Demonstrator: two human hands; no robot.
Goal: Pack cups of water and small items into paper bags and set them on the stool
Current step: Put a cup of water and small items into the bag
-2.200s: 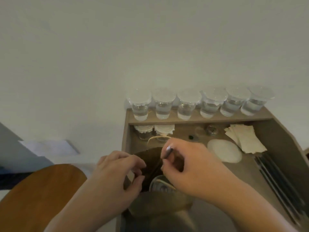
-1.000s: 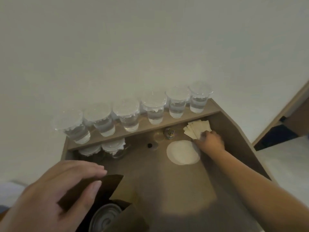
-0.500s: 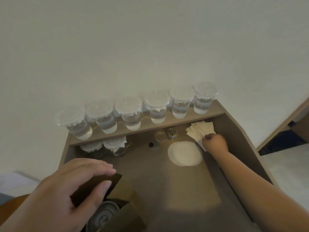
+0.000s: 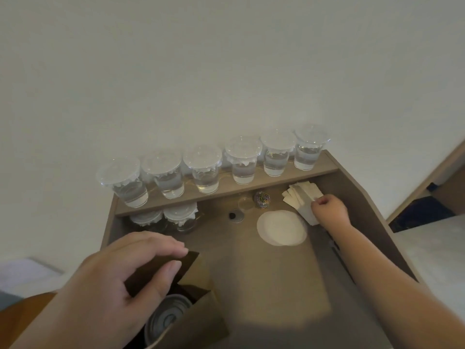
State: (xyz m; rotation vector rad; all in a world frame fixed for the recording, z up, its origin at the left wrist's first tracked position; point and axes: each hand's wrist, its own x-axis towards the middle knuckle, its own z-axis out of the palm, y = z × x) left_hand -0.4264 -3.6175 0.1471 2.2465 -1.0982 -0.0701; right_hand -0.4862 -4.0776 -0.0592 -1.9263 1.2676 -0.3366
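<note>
Curled tight, the fingertips (image 4: 317,201) of the right hand (image 4: 329,210) are pinching the near corner of the top sheet in a fanned stack of paper squares (image 4: 299,195) at the far right of the desk (image 4: 264,273). Whether the sheet is coming free of the stack cannot be told.

Nearer the camera, the left hand (image 4: 113,293) is gripping the rim of an open paper bag (image 4: 198,321), with the fingers (image 4: 161,245) lying over the dark flap and the thumb (image 4: 171,269) pressing it from the inside, holding the mouth wide. A lidded cup (image 4: 168,316) is already standing inside the bag.

The step in hand appears to be adding a small item to a bag that has its cup. The next move likely calls for peeling off one square alone, carrying it across the desk and dropping it beside the cup without tipping it.

Just beside the stack, white discs (image 4: 281,227) and a small jar (image 4: 262,199) of coloured bits are lying on the desk. Six more cups of water (image 4: 203,170) are lining the shelf (image 4: 226,187) behind, with two beneath it. A curved edge of the wooden stool (image 4: 22,313) is showing at lower left, and no bag can be seen on that part of it.
</note>
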